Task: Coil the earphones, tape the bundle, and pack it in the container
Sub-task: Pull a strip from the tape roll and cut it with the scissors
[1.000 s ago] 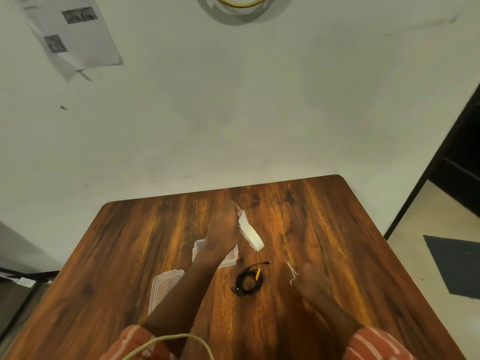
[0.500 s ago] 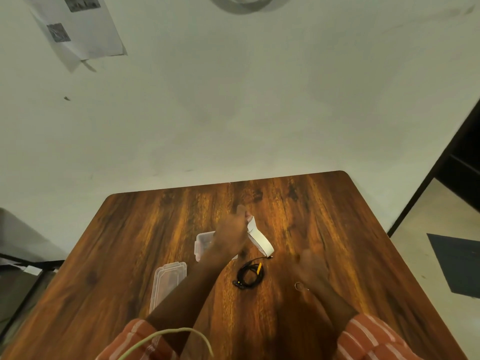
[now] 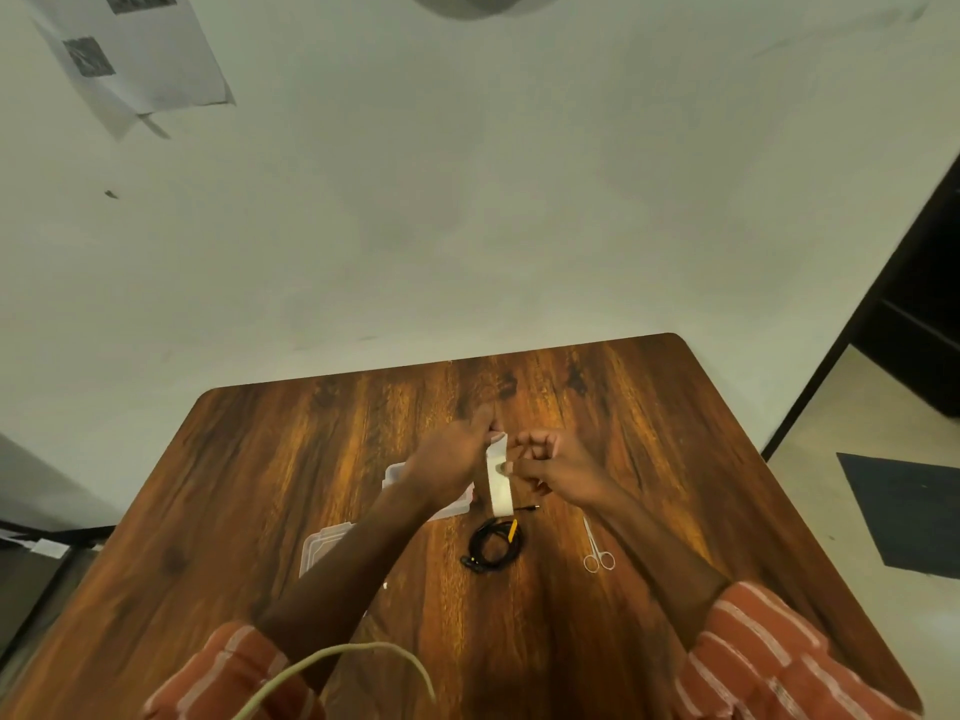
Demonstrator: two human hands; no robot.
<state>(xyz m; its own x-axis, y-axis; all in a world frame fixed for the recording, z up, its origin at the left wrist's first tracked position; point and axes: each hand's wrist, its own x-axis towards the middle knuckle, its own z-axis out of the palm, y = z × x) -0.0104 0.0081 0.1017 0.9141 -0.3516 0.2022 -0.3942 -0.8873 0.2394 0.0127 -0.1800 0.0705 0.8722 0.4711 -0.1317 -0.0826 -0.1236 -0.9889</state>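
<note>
The black earphones (image 3: 492,545) lie coiled on the wooden table (image 3: 322,459), with a yellow piece at the coil's upper right and the plug pointing right. Above them I hold up a white strip of tape (image 3: 500,483). My left hand (image 3: 451,462) pinches its top end. My right hand (image 3: 553,467) pinches the strip at mid-height from the right. The clear plastic container (image 3: 460,504) sits behind my left wrist, mostly hidden. Its clear lid (image 3: 324,548) lies to the left of my left forearm.
Small silver scissors (image 3: 596,550) lie on the table right of the coil, under my right forearm. A pale cable (image 3: 363,654) arcs across the bottom of the view. A wall stands behind the table; floor and a dark mat (image 3: 904,517) lie to the right.
My right hand put the scissors down on the table and rose to pinch the tape strip. My left hand kept hold of the strip, which now hangs nearly vertical.
</note>
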